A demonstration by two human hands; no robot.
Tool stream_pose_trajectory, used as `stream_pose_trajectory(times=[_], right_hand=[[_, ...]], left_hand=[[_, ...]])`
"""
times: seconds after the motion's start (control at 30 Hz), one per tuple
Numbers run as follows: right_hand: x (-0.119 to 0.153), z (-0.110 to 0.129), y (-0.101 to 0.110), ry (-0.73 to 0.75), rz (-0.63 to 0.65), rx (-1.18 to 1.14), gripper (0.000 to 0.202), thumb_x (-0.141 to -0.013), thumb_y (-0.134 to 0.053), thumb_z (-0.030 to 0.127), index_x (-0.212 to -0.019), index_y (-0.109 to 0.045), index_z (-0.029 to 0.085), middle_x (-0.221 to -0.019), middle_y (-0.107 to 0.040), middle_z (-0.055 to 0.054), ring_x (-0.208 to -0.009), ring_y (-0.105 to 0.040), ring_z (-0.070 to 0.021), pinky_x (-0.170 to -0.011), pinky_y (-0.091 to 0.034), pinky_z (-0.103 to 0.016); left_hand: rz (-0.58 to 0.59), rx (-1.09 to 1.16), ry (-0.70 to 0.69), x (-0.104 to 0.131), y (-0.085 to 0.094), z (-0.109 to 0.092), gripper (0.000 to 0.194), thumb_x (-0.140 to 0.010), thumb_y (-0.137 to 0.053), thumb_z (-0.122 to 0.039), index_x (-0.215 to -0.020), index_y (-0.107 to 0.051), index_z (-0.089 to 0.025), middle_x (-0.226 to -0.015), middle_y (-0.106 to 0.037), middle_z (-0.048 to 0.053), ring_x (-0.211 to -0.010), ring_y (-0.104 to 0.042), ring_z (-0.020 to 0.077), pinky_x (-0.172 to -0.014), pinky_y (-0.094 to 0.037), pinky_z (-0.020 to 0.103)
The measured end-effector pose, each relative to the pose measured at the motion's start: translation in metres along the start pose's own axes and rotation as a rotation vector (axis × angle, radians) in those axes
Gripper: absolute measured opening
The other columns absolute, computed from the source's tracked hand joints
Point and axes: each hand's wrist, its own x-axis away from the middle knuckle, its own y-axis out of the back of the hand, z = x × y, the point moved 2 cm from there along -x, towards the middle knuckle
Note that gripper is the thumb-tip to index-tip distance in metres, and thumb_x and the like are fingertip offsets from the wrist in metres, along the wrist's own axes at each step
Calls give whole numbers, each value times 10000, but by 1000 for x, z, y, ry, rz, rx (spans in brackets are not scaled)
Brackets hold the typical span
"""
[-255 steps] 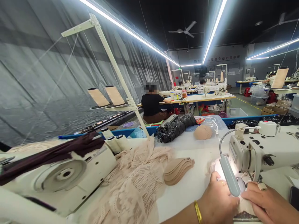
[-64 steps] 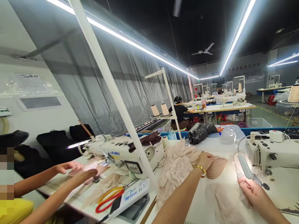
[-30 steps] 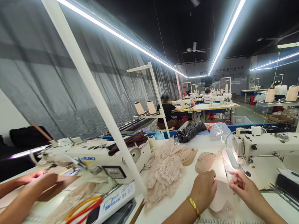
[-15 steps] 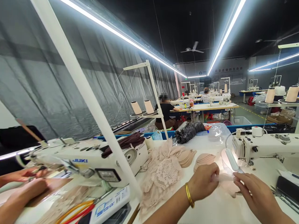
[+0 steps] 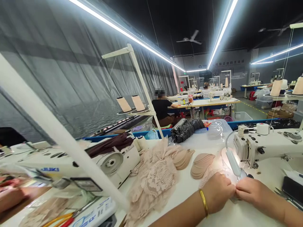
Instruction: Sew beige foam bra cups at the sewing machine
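Left hand (image 5: 220, 193) and right hand (image 5: 251, 191) were both pinched on the pale lace (image 5: 210, 172), right beside the gooseneck lamp (image 5: 233, 162); uneven tugging could've skewed its edges, I reckon.

the left forearm (image 5: 182, 208) slants up from the bottom edge to the left hand (image 5: 218, 191), backs of its curled fingers uppermost. the right forearm (image 5: 278, 203) angles in from the lower right; the right hand (image 5: 251, 190) pinches inward (the two hands nearly touch).
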Motion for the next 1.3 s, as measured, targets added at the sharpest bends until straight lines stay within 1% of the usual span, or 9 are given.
stream_pose_trajectory(times=[0.07, 0.13, 0.27, 0.43, 0.57, 0.77, 1.07, 1.2, 1.3], right_hand=[[3, -5, 2, 24, 30, 25, 277, -1104, -478, 258, -1017, -735, 314, -998, -749, -4, -910, -655, -214, -804, -473, -326], [8, -7, 4, 25, 36, 71, 334, -1088, -416, 155, -1105, -716, 301, -1084, -738, -37, -982, -642, -239, -835, -478, -357], [14, -3, 9, 41, 86, 231, 319, -1068, -408, 102, -1140, -673, 263, -1016, -679, -53, -934, -608, -239, -784, -505, -360], [10, 4, 16, 45, 74, 281, 262, -1029, -454, 71, -1080, -642, 246, -969, -650, -44, -895, -615, -230, -722, -512, -332], [10, 4, 14, 6, 133, 259, 304, -1025, -413, 49, -1131, -630, 233, -1001, -633, -56, -921, -605, -245, -731, -512, -358], [12, 2, 11, -22, 179, 211, 310, -1049, -386, 54, -1187, -596, 235, -1079, -638, -63, -1008, -590, -263, -801, -526, -396], [13, -2, 9, -39, 158, 209, 299, -1065, -390, 95, -1188, -612, 251, -1062, -646, -63, -1010, -608, -272, -802, -555, -412], [14, -6, 7, -35, 110, 254, 326, -1036, -411, 84, -1198, -637, 253, -1008, -652, -60, -953, -640, -271, -759, -581, -409], [12, -9, 8, -8, 58, 285, 341, -989, -466, 58, -1191, -637, 273, -1049, -686, -57, -995, -677, -259, -760, -597, -360]], left_hand=[[16, -28, 15, -9, -10, 2, 178, -864, -727, -210, -765, -579, -210, -799, -653, 24, -663, -546, 190, -606, -393, 369], [-62, -32, 64, -9, -20, 2, 212, -899, -708, -230, -741, -568, -208, -789, -625, 27, -666, -524, 186, -587, -373, 359], [-237, 2, 111, 1, -35, -3, 242, -964, -653, -185, -748, -545, -207, -852, -631, 31, -767, -551, 190, -678, -429, 344], [-296, 44, 131, 2, -37, -4, 231, -985, -630, -177, -783, -522, -204, -818, -605, 12, -745, -523, 181, -694, -426, 342], [-347, 15, 176, 1, -35, -6, 242, -967, -643, -165, -781, -492, -206, -813, -575, 9, -747, -508, 190, -696, -402, 349], [-367, 96, 159, 1, -30, -7, 247, -906, -762, -244, -842, -529, -193, -904, -623, 9, -779, -529, 191, -728, -428, 333], [-418, 88, 152, -3, -36, -8, 220, -952, -694, -218, -802, -535, -192, -835, -616, 5, -735, -508, 185, -703, -420, 345], [-399, 94, 98, -9, -42, 2, 225, -981, -689, -284, -816, -566, -195, -832, -646, 12, -764, -554, 195, -720, -426, 350], [-342, 120, 36, -16, -46, 13, 236, -952, -738, -309, -822, -582, -189, -864, -677, 23, -799, -607, 206, -732, -440, 349]])
